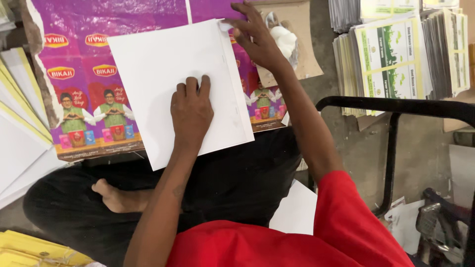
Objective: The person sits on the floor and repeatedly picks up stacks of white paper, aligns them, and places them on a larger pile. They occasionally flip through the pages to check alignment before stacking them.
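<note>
I judge the work on this white envelope (168, 74) to be near its end: the sheet is already folded into a flat rectangle with a narrow strip running down its right side, and what seems left is pressing down the far right corner. My left hand (190, 111) lies flat on the envelope's near half, fingers together and relaxed, grasping nothing, only pinning it down. My right hand (255, 37) reaches forward to the far right corner; its fingertips touch the edge there, spread and pressing rather than clenched. Whether it pinches the corner I cannot tell. The envelope lies under both hands, on a purple printed sheet (94, 54). Just beyond my right hand sits a white lump (286, 40) on brown card (302, 59). Well to the right of that hand stand stacks of printed papers (396, 54).
</note>
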